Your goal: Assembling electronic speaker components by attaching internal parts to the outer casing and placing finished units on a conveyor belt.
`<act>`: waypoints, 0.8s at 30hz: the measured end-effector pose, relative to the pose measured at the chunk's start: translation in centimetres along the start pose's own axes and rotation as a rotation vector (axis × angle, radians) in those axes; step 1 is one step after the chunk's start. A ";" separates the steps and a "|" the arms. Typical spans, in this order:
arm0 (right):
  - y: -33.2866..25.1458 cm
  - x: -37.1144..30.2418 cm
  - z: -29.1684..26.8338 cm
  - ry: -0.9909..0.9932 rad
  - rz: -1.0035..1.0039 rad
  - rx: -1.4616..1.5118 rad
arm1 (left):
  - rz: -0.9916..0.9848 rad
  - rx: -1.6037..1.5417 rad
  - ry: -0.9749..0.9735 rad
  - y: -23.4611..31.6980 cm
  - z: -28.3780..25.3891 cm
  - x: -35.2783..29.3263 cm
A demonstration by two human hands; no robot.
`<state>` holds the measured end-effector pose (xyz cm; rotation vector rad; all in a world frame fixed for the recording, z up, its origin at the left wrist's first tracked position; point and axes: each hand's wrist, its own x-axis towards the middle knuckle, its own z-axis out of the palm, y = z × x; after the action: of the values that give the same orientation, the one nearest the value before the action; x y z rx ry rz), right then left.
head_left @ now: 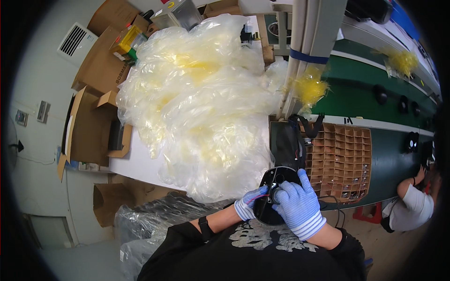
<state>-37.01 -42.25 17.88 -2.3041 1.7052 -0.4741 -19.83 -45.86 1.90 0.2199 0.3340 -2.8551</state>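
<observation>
Close to my body is a black round housing (268,216) with an open, dish-like face. My left hand (249,205), in a blue-and-white striped glove, grips its left side, with the fingers near a thin red wire (257,197). My right hand (300,206), gloved alike, reaches over the housing from the right. Its fingertips close on a small round part (275,195), dark and metallic, inside the housing. One right finger points up along the rim. The underside of the housing and some left fingers are hidden.
Ahead lies a big heap of clear plastic bags (201,103) on a white table. To the right are a divided cardboard tray (344,159) holding small parts, a black bag (287,145), a post (304,42) and a green conveyor (361,93). A co-worker (412,206) sits far right.
</observation>
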 end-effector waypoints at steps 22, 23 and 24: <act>0.5 0.4 -1.0 0.014 0.017 0.103 | 0.036 0.054 0.146 0.1 3.1 0.2; 0.6 0.4 -1.0 0.013 0.020 0.104 | 0.033 0.053 0.149 0.1 3.1 0.2; 0.6 0.4 -0.9 0.010 0.023 0.113 | 0.038 0.070 0.127 0.1 3.2 0.2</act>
<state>-37.82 -42.83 18.55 -2.2050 1.6624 -0.5629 -20.37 -46.78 4.93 0.4182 0.2520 -2.8244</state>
